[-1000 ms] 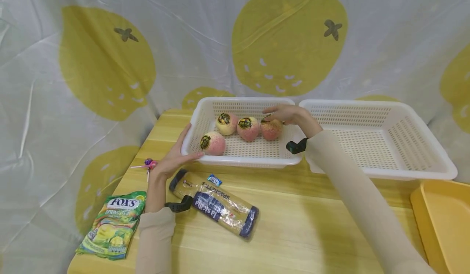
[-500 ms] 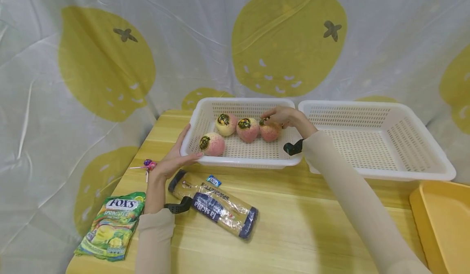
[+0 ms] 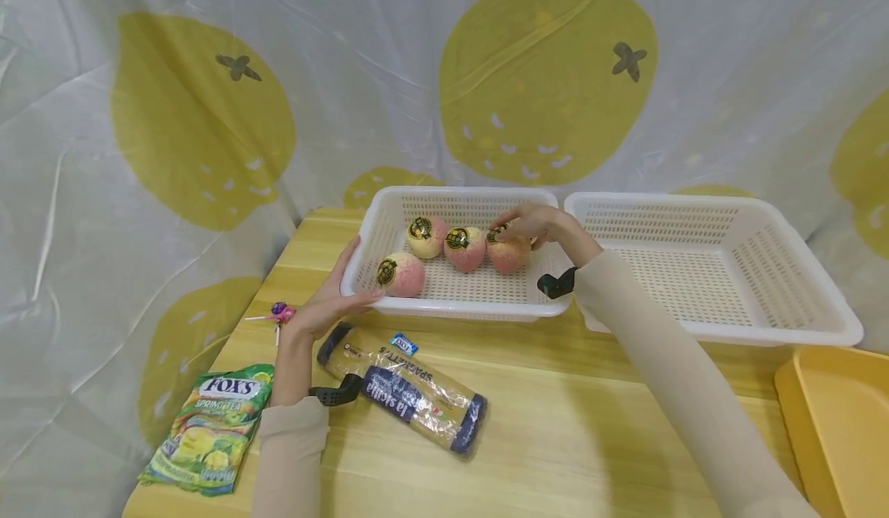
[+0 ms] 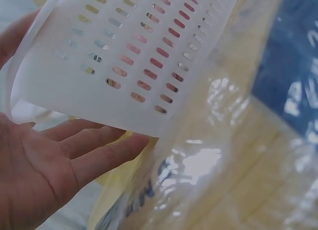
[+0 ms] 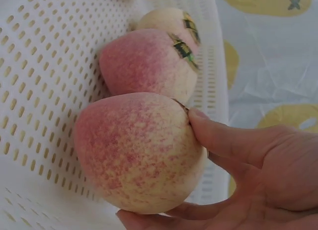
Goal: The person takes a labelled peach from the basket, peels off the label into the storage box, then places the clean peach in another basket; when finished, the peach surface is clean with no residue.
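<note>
Right fingers (image 5: 226, 136) clamp a pink-speckled cream peach (image 5: 139, 153); left fingers (image 4: 107, 159) apart, against basket (image 4: 54, 86)

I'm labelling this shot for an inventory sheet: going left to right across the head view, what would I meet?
Green candy bag → lollipops → left hand → white basket with peaches → second white basket → yellow tray.
</note>
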The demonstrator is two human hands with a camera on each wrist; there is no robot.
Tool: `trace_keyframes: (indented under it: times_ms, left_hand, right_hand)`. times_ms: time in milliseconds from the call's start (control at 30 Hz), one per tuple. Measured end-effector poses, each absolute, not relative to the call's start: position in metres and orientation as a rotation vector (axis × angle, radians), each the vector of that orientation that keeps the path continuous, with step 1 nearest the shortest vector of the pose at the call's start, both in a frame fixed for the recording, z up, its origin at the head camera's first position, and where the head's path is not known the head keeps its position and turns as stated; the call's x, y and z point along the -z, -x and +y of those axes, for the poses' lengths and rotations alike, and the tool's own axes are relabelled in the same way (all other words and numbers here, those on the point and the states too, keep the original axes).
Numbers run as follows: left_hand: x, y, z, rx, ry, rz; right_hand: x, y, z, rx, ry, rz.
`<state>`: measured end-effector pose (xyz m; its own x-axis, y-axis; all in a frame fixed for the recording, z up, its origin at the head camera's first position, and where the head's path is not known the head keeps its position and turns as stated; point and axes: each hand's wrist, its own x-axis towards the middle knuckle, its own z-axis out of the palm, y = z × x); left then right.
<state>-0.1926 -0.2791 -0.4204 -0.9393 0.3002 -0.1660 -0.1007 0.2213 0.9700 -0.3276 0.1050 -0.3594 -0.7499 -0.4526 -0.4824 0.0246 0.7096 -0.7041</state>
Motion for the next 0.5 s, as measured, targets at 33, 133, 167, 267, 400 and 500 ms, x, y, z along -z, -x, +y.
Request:
trace_keyframes:
  times_ms: [33, 133, 167, 267, 400, 500]
  left_hand:
    - [0.420, 0.192, -0.280, -1.768, -0.182, 2.183]
    - [0.420, 0.189, -0.282, -1.759, -0.179, 2.183]
    - [0.420, 0.188, -0.282, -1.757, -0.180, 2.184]
    - [0.419, 0.188, -0.284, -1.764, -0.192, 2.176]
    - [0.417, 0.190, -0.286, -1.765, -0.181, 2.171]
    - [0.416, 0.191, -0.287, -1.763, -0.173, 2.174]
  right_hand:
    - [0.358, 0.326, 0.105, 0.966, 0.334, 2.250]
    - [0.352, 0.319, 0.109, 1.052, 0.369, 2.241]
    - [0.349, 0.317, 0.112, 1.082, 0.387, 2.239]
    - [0.341, 0.310, 0.123, 1.175, 0.451, 2.229]
    - [0.328, 0.296, 0.140, 1.286, 0.530, 2.221]
    - [0.317, 0.280, 0.151, 1.353, 0.562, 2.246]
